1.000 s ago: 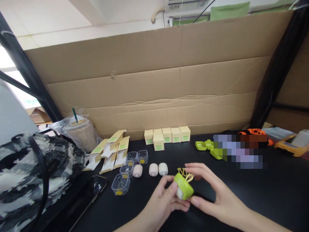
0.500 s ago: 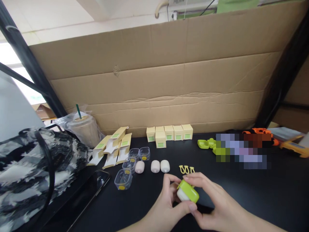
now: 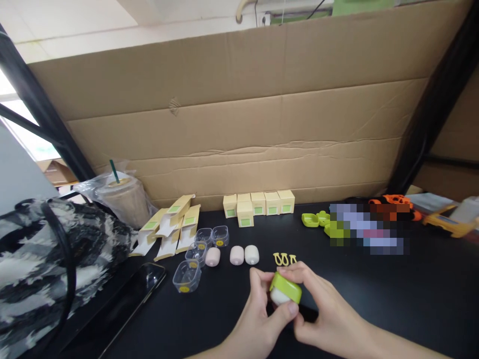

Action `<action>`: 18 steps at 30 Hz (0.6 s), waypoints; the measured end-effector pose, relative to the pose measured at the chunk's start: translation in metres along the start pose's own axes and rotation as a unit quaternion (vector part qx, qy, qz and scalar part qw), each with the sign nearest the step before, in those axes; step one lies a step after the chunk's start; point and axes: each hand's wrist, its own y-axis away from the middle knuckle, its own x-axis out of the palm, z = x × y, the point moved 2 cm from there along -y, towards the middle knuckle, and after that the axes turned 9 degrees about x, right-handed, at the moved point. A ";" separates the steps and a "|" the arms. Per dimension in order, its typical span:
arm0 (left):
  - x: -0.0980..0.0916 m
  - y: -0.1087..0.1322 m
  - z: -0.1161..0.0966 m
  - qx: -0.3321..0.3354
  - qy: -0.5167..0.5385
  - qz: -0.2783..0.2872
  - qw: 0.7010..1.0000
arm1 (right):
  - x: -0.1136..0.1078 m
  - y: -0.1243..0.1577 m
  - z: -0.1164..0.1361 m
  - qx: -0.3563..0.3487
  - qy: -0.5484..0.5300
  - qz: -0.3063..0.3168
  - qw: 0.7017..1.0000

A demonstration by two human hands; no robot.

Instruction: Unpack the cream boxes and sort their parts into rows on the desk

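Both my hands grip one small case [image 3: 285, 289] just above the black table [image 3: 411, 299]. It has a lime green lid over a white base. My left hand [image 3: 258, 319] pinches it from the left and below with thumb and fingers. From the right, my right hand [image 3: 318, 309] wraps it, fingertips on the green lid. Small yellow clips [image 3: 284, 259] lie on the table just behind the case. Three pale pink and white rounded pieces [image 3: 235, 255] lie in a row to the left of the clips.
Several clear plastic cups [image 3: 198, 257] and flat folded cartons [image 3: 170, 227] lie left of centre. A row of small cream boxes [image 3: 258, 204] stands against the cardboard wall [image 3: 239, 124]. More green lids [image 3: 314, 219] sit at right. A phone [image 3: 127, 304], patterned bag [image 3: 45, 264] and iced drink [image 3: 125, 199] are at left.
The case has dropped lower and closer to me, turning in both hands so the green lid faces up. The yellow clips, earlier hidden behind it, now show on the table.
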 end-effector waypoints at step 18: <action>-0.039 -0.012 -0.036 -0.002 0.010 0.066 0.998 | -0.026 -0.010 -0.017 0.136 -0.152 -0.016 0.979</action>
